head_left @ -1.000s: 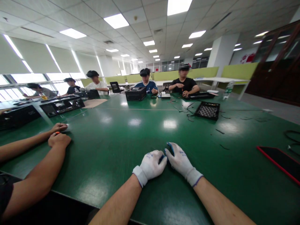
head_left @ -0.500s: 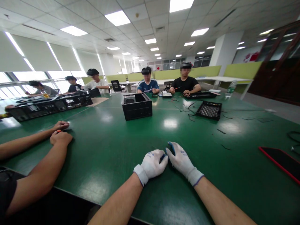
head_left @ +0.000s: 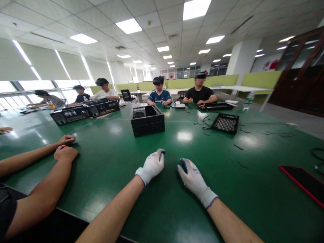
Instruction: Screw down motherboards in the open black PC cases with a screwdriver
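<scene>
1. Left hand [head_left: 152,165]: white glove, back upward, over the near part of the green table [head_left: 108,152]. Released; fingers loosely bent, tips pointing forward and inward. Palm hidden.
2. Right hand [head_left: 193,179]: matching glove, back upward, blue showing at the fingertips. Released; thumb and fingers spread apart. A clear gap separates it from the left hand.
3. Case [head_left: 148,126]: black, open-topped, standing on the table ahead of both hands, nearer the left one. Neither hand touches it.
4. Tray [head_left: 225,123]: black, patterned with pale rounds, beyond the right hand and to its right. Cables [head_left: 206,130] lie beside it.
5. Strip [head_left: 238,147]: dark, flat on the table, on the near side of the tray.
6. Panel [head_left: 307,179]: black with a red edge, at the far right.
7. Co-worker's hand [head_left: 65,153]: bare, resting at the left side, a small orange item showing at it.
8. Bottle [head_left: 248,100]: clear, upright, beyond the tray.
</scene>
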Demonstrator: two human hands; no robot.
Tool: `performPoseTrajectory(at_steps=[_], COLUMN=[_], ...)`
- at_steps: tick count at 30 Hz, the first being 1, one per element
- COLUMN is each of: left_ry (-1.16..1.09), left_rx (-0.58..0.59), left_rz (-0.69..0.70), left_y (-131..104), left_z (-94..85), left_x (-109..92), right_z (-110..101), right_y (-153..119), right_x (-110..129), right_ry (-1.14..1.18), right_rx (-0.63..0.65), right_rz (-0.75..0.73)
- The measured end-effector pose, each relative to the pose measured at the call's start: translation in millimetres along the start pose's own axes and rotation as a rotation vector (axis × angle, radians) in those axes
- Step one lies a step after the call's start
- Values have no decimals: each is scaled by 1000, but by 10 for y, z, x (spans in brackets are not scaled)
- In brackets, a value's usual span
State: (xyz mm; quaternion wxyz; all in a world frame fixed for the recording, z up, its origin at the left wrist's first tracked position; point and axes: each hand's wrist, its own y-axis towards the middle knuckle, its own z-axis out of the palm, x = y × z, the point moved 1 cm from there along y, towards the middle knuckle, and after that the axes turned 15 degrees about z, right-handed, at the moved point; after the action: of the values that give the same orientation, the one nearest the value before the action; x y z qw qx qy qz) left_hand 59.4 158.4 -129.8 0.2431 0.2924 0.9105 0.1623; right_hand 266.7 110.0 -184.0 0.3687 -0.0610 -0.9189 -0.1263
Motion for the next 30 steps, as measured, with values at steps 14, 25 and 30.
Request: performPoseTrajectory(at_steps=[14,25,30], left_ry=[313,366,415], left_rx=[6,227,237], left_rz=[-204,-277,-270], left_y=[1384,1914,2039], left_z=[-619,-568,-620], left_x=[1113,1646,1693], right_z=[-31,19,8], right_y=[-30,-45,-59], right_x=[35,14,50], right_ry=[-42,-84,-120], right_rx=[60,-8,-6], right_rz=[59,-11,-9])
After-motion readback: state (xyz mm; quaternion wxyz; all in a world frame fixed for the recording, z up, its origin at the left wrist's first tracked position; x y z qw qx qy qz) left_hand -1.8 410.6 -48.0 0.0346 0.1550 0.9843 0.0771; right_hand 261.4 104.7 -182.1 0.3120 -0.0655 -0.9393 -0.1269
